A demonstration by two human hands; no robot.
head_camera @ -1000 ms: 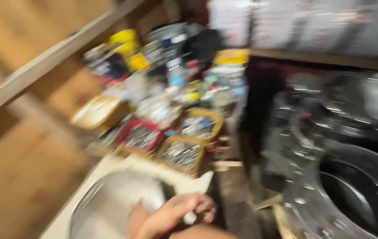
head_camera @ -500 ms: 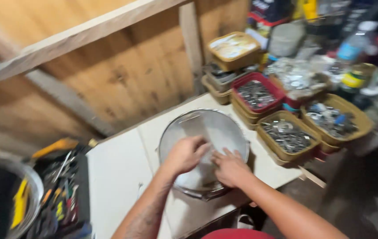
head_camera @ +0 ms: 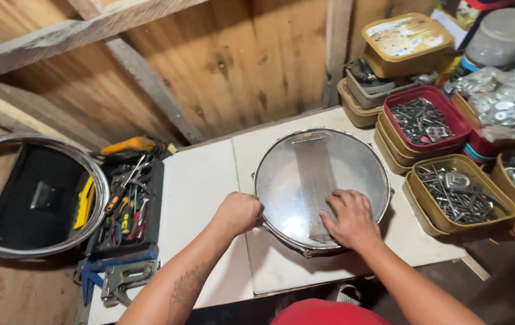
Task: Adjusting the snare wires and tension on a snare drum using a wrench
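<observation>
Now both hands grip the snare drum point(head_camera: 321, 180): left hand point(head_camera: 239, 212) at its rim, right hand point(head_camera: 349, 218) flat on top.

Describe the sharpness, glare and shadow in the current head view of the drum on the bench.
Head view: sharp throughout, no motion blur; soft glare on the drum skin near the left hand; the right hand lies flat on the skin; the edges bend with wide-angle distortion, seen in the metal hoop.

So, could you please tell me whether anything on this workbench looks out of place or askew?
Nothing looks damaged or spilled. The snare drum lies snare-side up on the white table, left hand at its rim, right hand flat on the head. One loose metal hoop rests over the black tool tray.
</observation>
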